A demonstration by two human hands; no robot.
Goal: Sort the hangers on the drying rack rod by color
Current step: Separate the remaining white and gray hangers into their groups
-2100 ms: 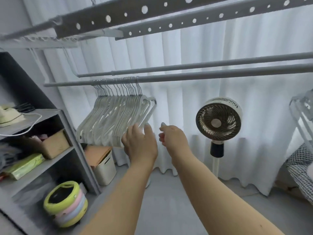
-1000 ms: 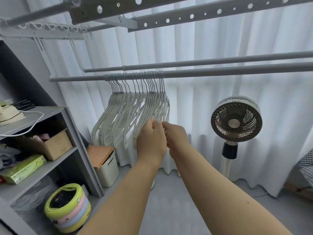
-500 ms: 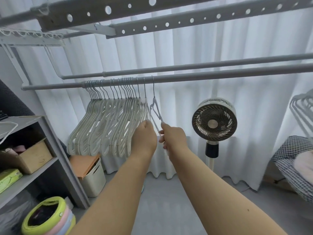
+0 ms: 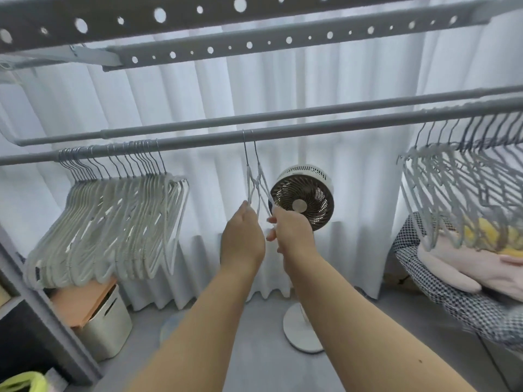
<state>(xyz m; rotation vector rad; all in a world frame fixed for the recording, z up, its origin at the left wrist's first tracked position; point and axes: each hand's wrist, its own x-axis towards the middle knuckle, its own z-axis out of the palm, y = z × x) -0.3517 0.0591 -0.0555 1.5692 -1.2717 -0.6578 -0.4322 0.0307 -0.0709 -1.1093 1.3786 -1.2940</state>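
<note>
A grey drying rack rod [image 4: 325,129] runs across the view. Several white hangers [image 4: 113,222] hang bunched at its left end. Several grey hangers [image 4: 464,190] hang at its right end. Two white hangers [image 4: 254,179] hang alone near the middle of the rod, their hooks side by side. My left hand [image 4: 242,236] grips the lower part of the left one. My right hand [image 4: 293,232] grips the lower part of the right one. The bottoms of both hangers are hidden behind my hands.
A standing fan [image 4: 302,198] is right behind my hands, before a white curtain [image 4: 198,108]. A shelf unit [image 4: 42,321] and a white bin with an orange lid [image 4: 96,315] stand at the left. A checkered chair [image 4: 452,292] with soft items is at the right. Perforated bars [image 4: 254,42] hang overhead.
Two white hangers have come away from the left bunch and moved right along the rod, both hands holding them. The view has swung right, showing the grey hangers.
</note>
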